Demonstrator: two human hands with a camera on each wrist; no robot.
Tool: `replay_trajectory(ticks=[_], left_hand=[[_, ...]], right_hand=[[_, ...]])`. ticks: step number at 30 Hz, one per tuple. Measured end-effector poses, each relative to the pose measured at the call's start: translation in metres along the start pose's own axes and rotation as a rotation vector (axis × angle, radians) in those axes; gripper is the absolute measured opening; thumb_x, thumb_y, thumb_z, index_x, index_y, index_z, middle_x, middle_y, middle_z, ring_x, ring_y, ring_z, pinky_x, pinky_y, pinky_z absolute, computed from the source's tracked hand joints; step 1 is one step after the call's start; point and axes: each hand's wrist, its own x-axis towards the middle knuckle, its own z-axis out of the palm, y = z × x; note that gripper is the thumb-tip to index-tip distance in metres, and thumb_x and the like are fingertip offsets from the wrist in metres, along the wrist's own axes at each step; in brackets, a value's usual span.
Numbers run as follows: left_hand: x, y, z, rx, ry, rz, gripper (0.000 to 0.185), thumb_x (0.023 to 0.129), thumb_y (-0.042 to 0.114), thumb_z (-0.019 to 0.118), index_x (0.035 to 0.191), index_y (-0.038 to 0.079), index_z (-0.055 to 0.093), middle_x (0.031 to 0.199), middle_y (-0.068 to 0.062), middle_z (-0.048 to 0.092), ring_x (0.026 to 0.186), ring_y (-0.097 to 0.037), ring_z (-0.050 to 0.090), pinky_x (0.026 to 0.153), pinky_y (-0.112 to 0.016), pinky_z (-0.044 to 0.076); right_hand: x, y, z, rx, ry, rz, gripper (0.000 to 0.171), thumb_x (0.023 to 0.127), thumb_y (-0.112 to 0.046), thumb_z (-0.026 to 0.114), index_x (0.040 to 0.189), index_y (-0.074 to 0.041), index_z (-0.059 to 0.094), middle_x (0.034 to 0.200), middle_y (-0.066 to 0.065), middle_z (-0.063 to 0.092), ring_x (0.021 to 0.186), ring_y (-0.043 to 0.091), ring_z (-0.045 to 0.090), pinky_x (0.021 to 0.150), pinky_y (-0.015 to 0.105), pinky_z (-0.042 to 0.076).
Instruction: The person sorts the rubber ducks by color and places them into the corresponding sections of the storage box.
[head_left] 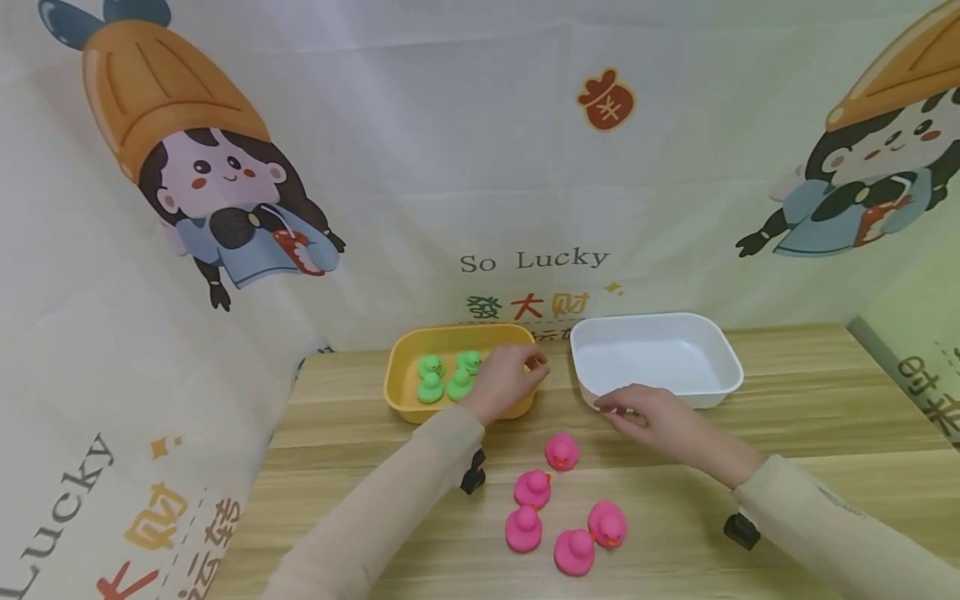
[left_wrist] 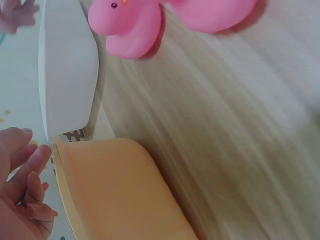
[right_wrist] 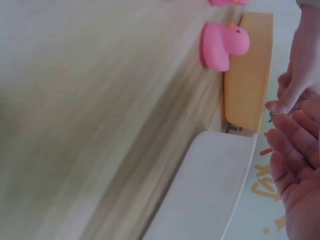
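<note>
Green ducks [head_left: 447, 377], four of them, are already sitting in the yellow tray [head_left: 405, 400] at the back of the desk [head_left: 810, 467], clustered toward its left half. That colour looks sorted. Five pink ducks [head_left: 558, 500] are still standing loose on the desk in front, and the white tray [head_left: 723, 358] to the right is holding nothing, so I judge the work to be roughly half done, with the pink batch left.

Each pink duck is standing upright, its head on top. Most seem to be turning their orange beaks toward the right or the near edge, though the farthest one [head_left: 561, 451] is harder to read. The two trays are lying with their long sides running left to right.

Over the yellow tray's right end, the left hand [head_left: 506, 379] is hovering with fingers [left_wrist: 35, 165] loosely spread, holding nothing. The right hand [head_left: 652, 417] is resting at the white tray's near left corner, fingers [right_wrist: 295, 145] relaxed and empty too.
</note>
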Motion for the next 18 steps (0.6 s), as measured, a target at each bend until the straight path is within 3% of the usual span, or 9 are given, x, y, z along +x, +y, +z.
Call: replay_trajectory(ticks=[9, 18], left_hand=[[0.016, 0.014, 0.004, -0.115, -0.052, -0.041, 0.020, 0.102, 0.019, 0.068, 0.115, 0.007, 0.077, 0.108, -0.006, 0.076, 0.101, -0.020, 0.068, 0.090, -0.032, 0.055], [0.023, 0.017, 0.017, -0.052, -0.127, 0.072, 0.027, 0.105, 0.011, 0.061, 0.128, 0.010, 0.074, 0.121, -0.005, 0.075, 0.108, -0.018, 0.067, 0.099, -0.030, 0.052]], right_hand=[[-0.027, 0.005, 0.003, 0.008, 0.033, -0.074, 0.021, 0.090, 0.002, 0.074, 0.109, -0.006, 0.075, 0.100, 0.003, 0.077, 0.086, 0.010, 0.069, 0.074, 0.031, 0.059], [-0.046, 0.009, 0.014, 0.037, 0.020, -0.081, 0.023, 0.087, 0.004, 0.075, 0.108, -0.003, 0.074, 0.100, 0.005, 0.077, 0.086, 0.010, 0.069, 0.074, 0.030, 0.060]])
